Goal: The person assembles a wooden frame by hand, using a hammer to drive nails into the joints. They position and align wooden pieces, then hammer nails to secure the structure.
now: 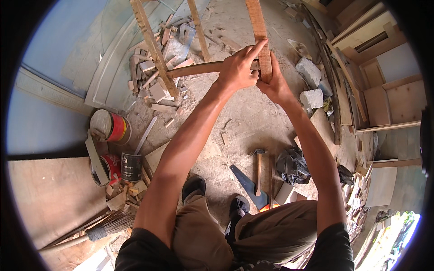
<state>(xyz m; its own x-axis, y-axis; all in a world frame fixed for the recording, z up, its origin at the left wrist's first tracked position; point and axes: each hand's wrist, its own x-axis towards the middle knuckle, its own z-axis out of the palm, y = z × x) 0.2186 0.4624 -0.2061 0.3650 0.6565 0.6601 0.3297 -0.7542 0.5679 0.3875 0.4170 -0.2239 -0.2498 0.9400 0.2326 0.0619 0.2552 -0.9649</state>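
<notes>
Both my hands are at the corner of a wooden frame, where a horizontal rail point(195, 69) meets an upright post point(257, 20). My left hand point(236, 67) is closed around the rail's end, with its index finger stretched across the post. Around the lower end of the same post, my right hand point(276, 86) is wrapped, its fingers partly hidden behind the wood. The rail's other end meets a second wooden leg point(151, 43) at the left. Farther back stands another leg point(198, 29). My hands cover most of the joint itself.
Wood offcuts point(158, 90) lie heaped behind the frame. Paint cans point(131, 167) stand at the left, above a broom point(97, 232). Near my feet lie a hammer point(259, 174), a handsaw point(246, 183) and a black plastic bag point(291, 165). Concrete chunks point(308, 72) and wooden cabinets point(407, 101) line the right.
</notes>
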